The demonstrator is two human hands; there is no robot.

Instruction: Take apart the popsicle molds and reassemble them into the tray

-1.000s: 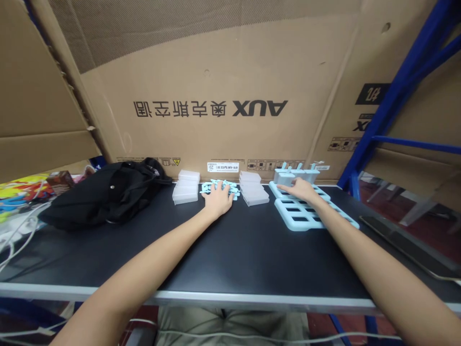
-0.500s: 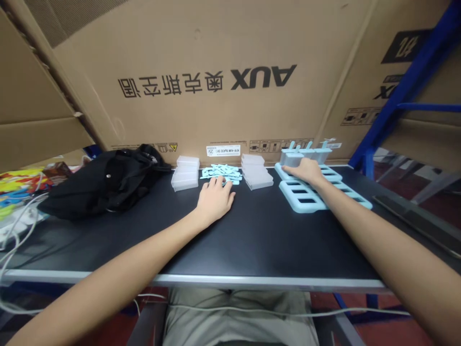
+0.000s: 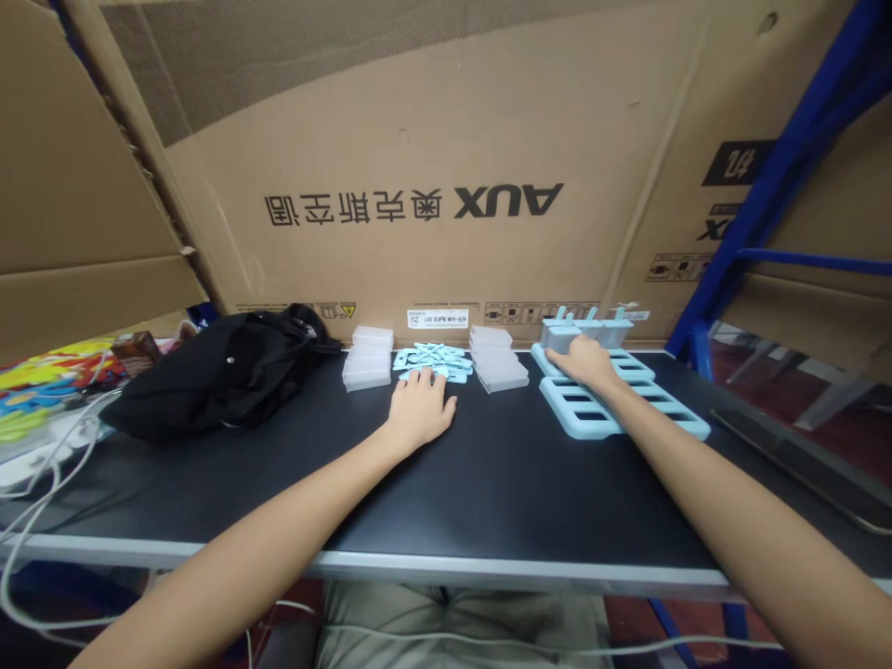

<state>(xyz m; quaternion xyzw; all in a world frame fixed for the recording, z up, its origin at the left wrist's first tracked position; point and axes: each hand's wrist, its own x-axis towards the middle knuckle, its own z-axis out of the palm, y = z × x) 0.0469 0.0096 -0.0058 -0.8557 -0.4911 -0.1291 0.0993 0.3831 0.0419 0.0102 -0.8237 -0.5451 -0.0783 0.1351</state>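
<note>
left hand (image 3: 421, 409): at blue sticks (image 3: 433, 357) | right hand (image 3: 589, 362): at blue rack (image 3: 589, 429)

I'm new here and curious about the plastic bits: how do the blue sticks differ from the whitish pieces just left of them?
Colour: the sticks are light blue; the whitish pieces are translucent. Shape: the sticks are thin, the whitish pieces boxy. Arrangement: the sticks lie jumbled, the whitish pieces overlap in a neater row. Both rest on the black tabletop.

Frosted cups (image 3: 557, 334), centre right, partly hidden behind my right hand (image 3: 586, 362), light-blue tray (image 3: 589, 429), partly covered by my right forearm (image 3: 697, 483), blue post (image 3: 801, 139), cropped upper right, finest print on cardboard box (image 3: 418, 269), illegible
</note>
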